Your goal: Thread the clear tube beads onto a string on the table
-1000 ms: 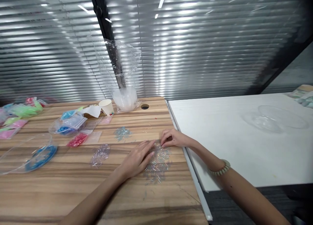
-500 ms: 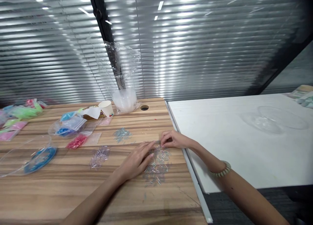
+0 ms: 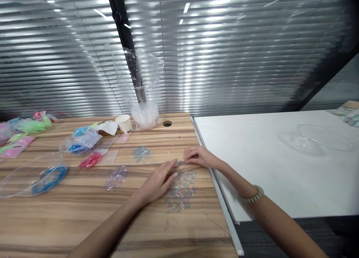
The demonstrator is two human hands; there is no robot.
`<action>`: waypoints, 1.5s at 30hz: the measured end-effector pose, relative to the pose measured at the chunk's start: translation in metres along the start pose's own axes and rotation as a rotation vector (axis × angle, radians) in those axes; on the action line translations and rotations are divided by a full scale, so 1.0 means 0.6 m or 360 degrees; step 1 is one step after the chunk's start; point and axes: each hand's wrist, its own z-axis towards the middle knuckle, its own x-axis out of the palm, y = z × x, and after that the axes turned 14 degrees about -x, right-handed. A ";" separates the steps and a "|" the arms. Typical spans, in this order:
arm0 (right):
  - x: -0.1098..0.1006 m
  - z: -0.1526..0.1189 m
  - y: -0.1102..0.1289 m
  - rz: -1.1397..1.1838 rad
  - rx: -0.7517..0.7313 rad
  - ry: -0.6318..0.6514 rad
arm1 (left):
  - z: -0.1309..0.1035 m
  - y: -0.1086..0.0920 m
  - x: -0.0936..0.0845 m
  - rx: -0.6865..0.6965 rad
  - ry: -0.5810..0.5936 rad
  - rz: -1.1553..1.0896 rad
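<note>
My left hand (image 3: 158, 181) rests on the wooden table (image 3: 92, 220), fingers apart, at the left edge of a pile of clear tube beads (image 3: 181, 192). Just above that pile, my right hand (image 3: 199, 157) has its fingertips pressed together near the table's right edge; whatever may be between them is too small to make out. A grey-blue bead pile (image 3: 141, 153) lies behind my left hand, and a pale purple one (image 3: 116, 178) lies to its left.
Red beads (image 3: 91, 160), a clear dish with blue beads (image 3: 50, 179), colourful bags (image 3: 30, 127), a paper cup (image 3: 124, 124) and a white bowl in plastic (image 3: 145, 115) stand around. Clear lids (image 3: 303, 142) lie on the white table (image 3: 266, 175).
My right hand has lifted slightly back from the clear beads, its fingers now straighter and closer together. My left hand stays nearly in place. The view has shifted slightly.
</note>
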 end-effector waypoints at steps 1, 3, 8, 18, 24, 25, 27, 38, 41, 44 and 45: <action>0.006 0.003 -0.001 -0.0009 -0.0009 -0.0015 | 0.000 0.000 0.001 -0.0010 -0.0003 0.0011; 0.020 0.009 -0.001 -0.0037 0.0006 -0.0060 | 0.001 -0.001 0.002 -0.0016 -0.0020 0.0021; 0.037 0.016 -0.003 -0.0039 0.0041 -0.0161 | 0.002 -0.003 0.002 0.0009 -0.0090 -0.0008; 0.018 0.003 -0.025 -0.0035 0.0077 -0.0161 | 0.004 -0.001 0.005 0.0024 -0.0111 0.0155; 0.048 0.018 -0.014 -0.0027 0.0019 -0.0167 | 0.007 -0.005 0.003 0.0136 0.0035 0.0354; 0.049 0.018 -0.013 -0.0010 0.0023 -0.0177 | 0.008 -0.004 0.003 0.0135 0.0038 0.0374; 0.048 0.017 -0.013 0.0054 0.0033 -0.0194 | 0.009 -0.002 0.005 0.0135 0.0034 0.0407; 0.035 0.013 -0.011 0.0007 0.0014 -0.0192 | 0.010 -0.001 0.003 0.0039 -0.0101 0.0244; 0.046 0.019 -0.004 -0.0006 -0.0005 -0.0199 | 0.010 -0.003 0.002 0.0055 -0.0174 0.0110; 0.048 0.018 -0.003 0.0023 0.0012 -0.0201 | 0.010 -0.005 0.002 0.0073 -0.0175 0.0097; 0.047 0.017 -0.005 0.0018 0.0031 -0.0211 | 0.010 -0.006 0.003 0.0067 -0.0175 0.0114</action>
